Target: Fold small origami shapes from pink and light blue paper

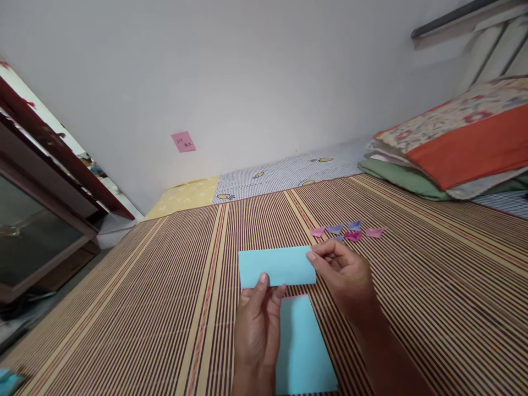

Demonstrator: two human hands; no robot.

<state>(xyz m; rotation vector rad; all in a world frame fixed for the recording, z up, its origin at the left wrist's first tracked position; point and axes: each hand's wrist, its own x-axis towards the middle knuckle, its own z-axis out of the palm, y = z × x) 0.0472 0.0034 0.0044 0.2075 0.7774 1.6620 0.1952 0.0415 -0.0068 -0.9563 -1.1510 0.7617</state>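
Observation:
Between my two hands is a light blue sheet of paper (280, 263), a wide rectangle that looks folded, held above the striped mat. My left hand (259, 324) grips its lower edge, thumb on the front and fingers behind. At its upper right corner, my right hand (344, 272) pinches the paper between thumb and fingertips. Below it a second light blue paper (305, 346) lies on the mat, with a pink edge showing at its top; my left hand covers part of its left side.
Several small pink and purple folded paper pieces (353, 236) lie beyond my right hand on the striped mat (165, 308). Folded bedding (462, 143) is piled at the right. A pink note (183, 142) is on the wall. A glass-fronted cabinet (33, 236) stands left.

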